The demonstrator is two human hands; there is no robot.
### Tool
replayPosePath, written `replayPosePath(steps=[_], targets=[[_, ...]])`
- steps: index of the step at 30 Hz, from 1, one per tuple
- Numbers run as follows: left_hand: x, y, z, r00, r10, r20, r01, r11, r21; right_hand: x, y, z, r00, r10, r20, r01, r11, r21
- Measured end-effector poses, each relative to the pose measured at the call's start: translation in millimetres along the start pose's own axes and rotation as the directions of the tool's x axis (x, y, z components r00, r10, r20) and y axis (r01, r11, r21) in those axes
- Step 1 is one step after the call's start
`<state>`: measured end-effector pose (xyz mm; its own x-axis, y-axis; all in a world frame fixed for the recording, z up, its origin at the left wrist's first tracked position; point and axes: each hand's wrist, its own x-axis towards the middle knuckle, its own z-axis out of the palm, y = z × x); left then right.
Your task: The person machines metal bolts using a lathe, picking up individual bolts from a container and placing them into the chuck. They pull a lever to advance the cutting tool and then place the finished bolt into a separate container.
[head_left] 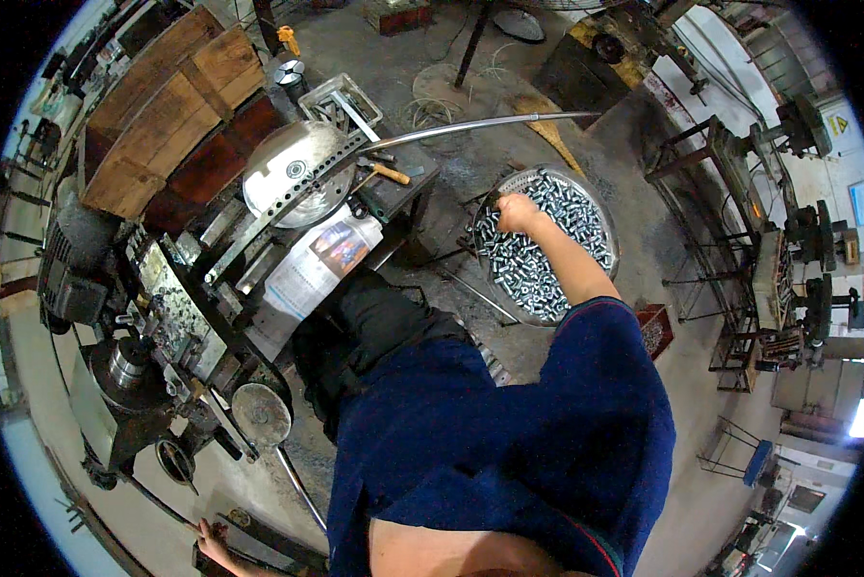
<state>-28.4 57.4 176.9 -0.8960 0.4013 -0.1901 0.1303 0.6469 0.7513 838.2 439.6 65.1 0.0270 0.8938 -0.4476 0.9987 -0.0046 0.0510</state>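
A curled right hand (519, 213) reaches among metal pieces (533, 274) inside the left edge of a round pan (591, 190), apparently picking, next needing a secure pinch, while the left hand (215, 542) is at a lever (165, 506), both grips unclear.

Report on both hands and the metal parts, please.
Right hand at metal parts in bowl; left hand by dark lever; long rod beyond bowl, apart from right hand.

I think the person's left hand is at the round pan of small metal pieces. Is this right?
Not quite: the head view shows the right hand at the round pan of small metal pieces. The left hand is at lower left.
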Motion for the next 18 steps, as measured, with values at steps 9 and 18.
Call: replayPosePath(steps=[9,18], targets=[[25.1,-68.9,-83.7,0.931,0.356,0.083,-0.359,0.852,0.382,53.6,1.6,19.0,0.976,-0.129,-0.178,0.143,0.987,0.069],[-154.3,233.1,83.6,0.795,0.523,0.307,-0.412,0.837,-0.360,-85.9,-221.6,-153.0,0.513,-0.641,-0.571,0.822,0.177,0.541]])
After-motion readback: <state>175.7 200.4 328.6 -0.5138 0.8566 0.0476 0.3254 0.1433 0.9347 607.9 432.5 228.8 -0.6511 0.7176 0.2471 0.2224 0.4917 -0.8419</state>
